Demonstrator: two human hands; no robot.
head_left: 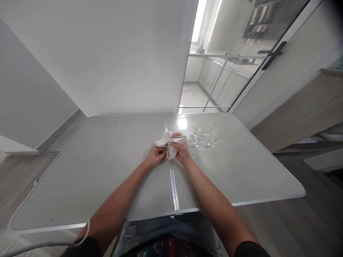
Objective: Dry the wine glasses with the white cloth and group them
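Note:
Both of my hands hold a white cloth (166,140) over the middle seam of a grey folding table (107,171). My left hand (156,156) pinches the cloth's lower left part. My right hand (181,151) grips its right side, with fingers curled over the top edge. Whether something is wrapped inside the cloth is hidden. Several clear stemmed glasses (206,137) stand just to the right of my right hand, apart from it.
A white wall stands behind the table. A glass door with a black handle (273,54) is at the back right. A wooden counter (302,107) lies to the right. A white cable (66,242) hangs near my left arm.

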